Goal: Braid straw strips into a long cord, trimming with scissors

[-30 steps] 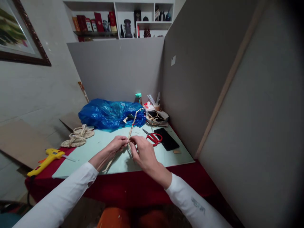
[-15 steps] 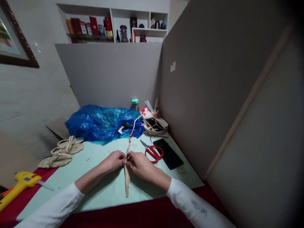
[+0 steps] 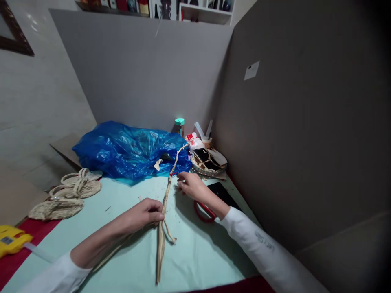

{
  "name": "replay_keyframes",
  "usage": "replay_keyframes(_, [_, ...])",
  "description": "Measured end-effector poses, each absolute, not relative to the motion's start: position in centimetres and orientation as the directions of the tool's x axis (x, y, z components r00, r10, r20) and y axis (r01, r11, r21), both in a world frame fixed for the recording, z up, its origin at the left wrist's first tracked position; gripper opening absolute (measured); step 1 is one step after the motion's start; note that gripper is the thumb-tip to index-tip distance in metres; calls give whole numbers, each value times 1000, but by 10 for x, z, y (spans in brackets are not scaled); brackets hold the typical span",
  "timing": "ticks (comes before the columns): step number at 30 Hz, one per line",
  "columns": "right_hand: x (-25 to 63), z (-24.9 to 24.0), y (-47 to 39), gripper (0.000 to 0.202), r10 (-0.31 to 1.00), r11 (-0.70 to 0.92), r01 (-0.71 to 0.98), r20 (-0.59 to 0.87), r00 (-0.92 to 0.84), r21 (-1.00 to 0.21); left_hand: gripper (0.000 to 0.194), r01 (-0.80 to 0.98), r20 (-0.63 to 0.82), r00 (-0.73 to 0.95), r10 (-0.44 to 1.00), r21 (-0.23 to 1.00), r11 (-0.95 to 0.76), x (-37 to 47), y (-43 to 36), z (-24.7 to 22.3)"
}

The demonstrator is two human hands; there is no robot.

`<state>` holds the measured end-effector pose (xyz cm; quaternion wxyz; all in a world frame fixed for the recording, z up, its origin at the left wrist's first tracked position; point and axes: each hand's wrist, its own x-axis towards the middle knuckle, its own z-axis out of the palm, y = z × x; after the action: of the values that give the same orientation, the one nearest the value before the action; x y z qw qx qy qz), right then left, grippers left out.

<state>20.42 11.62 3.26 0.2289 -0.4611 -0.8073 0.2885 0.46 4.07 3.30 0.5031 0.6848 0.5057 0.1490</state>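
My left hand (image 3: 147, 212) is closed, thumb and finger pinching a straw-coloured twisted cord (image 3: 166, 195) where it splits into loose strips. A wide flat strip (image 3: 160, 256) hangs from the pinch towards me. A short curled strip (image 3: 169, 234) sticks out to the right, and a thin strand runs back under my left forearm. Beyond the pinch, the cord reaches away to the blue bag, with a small red spot partway. My right hand (image 3: 194, 188) hovers just right of the cord, fingers bent and apart, with nothing visible in them. Beneath its wrist lie red-handled scissors (image 3: 205, 212), their blades hidden.
A black phone (image 3: 224, 195) lies beyond the scissors. At the back are a blue plastic bag (image 3: 122, 150), a lidded jar (image 3: 179, 127) and a basket (image 3: 210, 173) of odds and ends. Woven straw sandals (image 3: 58, 207) and a yellow glue gun (image 3: 12, 240) sit left. Grey partitions (image 3: 137, 73) enclose the table.
My right hand has let go of the cord and moved up and right, over the scissors. My left hand keeps its pinch. Strips now spread below it, and the view has tipped downward.
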Motion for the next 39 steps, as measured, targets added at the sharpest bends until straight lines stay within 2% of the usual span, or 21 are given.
replay_keyframes(3, [191, 21, 142, 28, 890, 350, 536, 94, -447, -768, 30, 465, -269, 462, 845, 885, 27, 4, 41, 34])
replay_keyframes(6, [179, 13, 160, 24, 902, 321, 503, 97, -421, -803, 29, 457, -270, 489, 830, 889, 20, 6, 43, 35])
replay_keyframes(13, [179, 11, 177, 9, 908, 357, 565, 135, -397, -744, 21, 440, -284, 552, 784, 898, 16, 4, 53, 39])
replay_keyframes(17, [180, 16, 175, 10, 919, 361, 596, 164, -360, -717, 18, 434, -289, 577, 764, 901, 13, 3, 59, 36])
replay_keyframes(22, [179, 22, 172, 12, 942, 324, 557, 207, -264, -765, 19, 535, -287, 556, 780, 842, -71, 3, 61, 34])
replay_keyframes(26, [175, 14, 182, 15, 977, 199, 443, 143, -156, -874, 19, 571, -276, 543, 793, 814, -107, 1, 62, 34])
replay_keyframes(30, [170, 6, 191, 14, 992, 40, 227, 11, -126, -973, 18, 555, -277, 550, 788, 826, -97, -2, 64, 28])
replay_keyframes(34, [168, 7, 192, 14, 983, -65, 52, -73, -168, -996, 18, 576, -268, 539, 799, 809, -117, -1, 63, 25])
replay_keyframes(39, [164, 8, 188, 21, 981, -100, -43, -92, -170, -994, 15, 580, -266, 560, 785, 802, -142, 1, 61, 28])
